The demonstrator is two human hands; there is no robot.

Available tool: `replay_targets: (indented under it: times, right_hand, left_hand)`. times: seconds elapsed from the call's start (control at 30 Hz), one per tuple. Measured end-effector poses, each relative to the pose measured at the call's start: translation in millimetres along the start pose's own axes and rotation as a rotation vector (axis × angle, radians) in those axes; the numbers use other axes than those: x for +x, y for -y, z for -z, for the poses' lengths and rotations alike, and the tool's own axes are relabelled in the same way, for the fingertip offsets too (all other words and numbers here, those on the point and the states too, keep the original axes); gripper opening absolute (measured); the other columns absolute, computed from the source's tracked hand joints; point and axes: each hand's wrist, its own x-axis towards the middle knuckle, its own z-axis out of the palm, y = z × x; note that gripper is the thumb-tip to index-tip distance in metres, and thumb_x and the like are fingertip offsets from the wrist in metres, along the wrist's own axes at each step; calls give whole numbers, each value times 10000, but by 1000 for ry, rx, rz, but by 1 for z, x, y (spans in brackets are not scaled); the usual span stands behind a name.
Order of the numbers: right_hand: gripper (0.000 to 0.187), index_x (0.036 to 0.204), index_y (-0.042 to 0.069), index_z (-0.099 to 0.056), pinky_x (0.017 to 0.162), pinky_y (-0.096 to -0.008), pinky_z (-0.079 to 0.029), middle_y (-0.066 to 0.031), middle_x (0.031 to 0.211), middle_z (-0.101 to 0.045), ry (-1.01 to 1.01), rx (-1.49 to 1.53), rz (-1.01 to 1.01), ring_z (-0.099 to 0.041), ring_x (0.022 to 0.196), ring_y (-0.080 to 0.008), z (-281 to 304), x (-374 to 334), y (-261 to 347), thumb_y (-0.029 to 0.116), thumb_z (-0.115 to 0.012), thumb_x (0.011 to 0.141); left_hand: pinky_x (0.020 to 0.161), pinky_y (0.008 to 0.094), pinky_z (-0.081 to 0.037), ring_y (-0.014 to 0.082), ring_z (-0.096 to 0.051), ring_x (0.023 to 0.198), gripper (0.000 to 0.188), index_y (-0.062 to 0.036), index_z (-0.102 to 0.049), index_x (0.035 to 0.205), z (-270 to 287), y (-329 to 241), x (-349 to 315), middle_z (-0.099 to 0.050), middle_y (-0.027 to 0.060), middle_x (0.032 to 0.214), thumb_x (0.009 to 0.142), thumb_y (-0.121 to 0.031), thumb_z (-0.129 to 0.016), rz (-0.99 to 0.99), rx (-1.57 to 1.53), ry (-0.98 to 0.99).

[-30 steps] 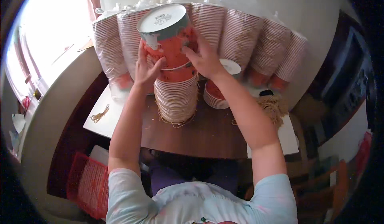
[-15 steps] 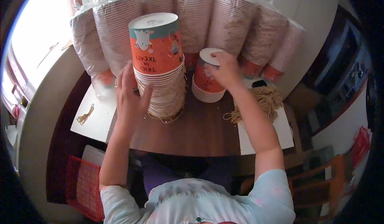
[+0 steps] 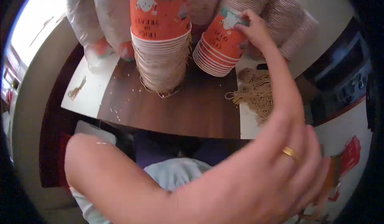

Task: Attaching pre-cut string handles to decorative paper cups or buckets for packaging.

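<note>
My right hand [image 3: 256,30] grips the upper end of a short stack of orange and teal paper buckets [image 3: 226,36], upside down and leaning to the right. My left hand [image 3: 280,160], with a gold ring, reaches across in front of my body, close to the camera and blurred. Its fingers look loosely apart, with nothing visible in them. To the left stands a taller stack of upside-down paper buckets [image 3: 161,20] with the same ghost print. Twine loops hang round its lower rims, and its top is cut off by the frame edge.
Wrapped bucket stacks [image 3: 112,16] line the back wall. A bundle of tan twine [image 3: 256,94] lies on the white board at the right. A small twine strand [image 3: 77,88] lies on the left board. White bits dot the brown tabletop [image 3: 168,118].
The view has tipped down and closer. My left hand has left the tall stack and swung across to the right. The short stack in my right hand has tilted.
</note>
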Motion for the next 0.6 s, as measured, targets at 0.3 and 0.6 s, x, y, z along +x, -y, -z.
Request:
replay_targets:
  times: [0.3,0.6]
  right_hand:
    - [310,954,36,-582,789,-376,-478,-170,939,-635,-58,2,151,-615,895,-302,16,-2,26,178,-713,712]
    - [266,1023,-21,-529,816,-281,-420,-82,970,-570,-597,400,-72,-540,908,-155,116,-33,84,182,-612,872]
  left_hand:
    - [998,424,-430,187,-530,1142,436,-392,-482,1282,23,8,-7,-483,-102,1318,862,-499,-537,-352,190,100]
    - [898,391,-450,182,-533,1146,379,-383,-553,1205,26,-13,-22,-498,-96,1306,849,-513,-553,-113,283,54]
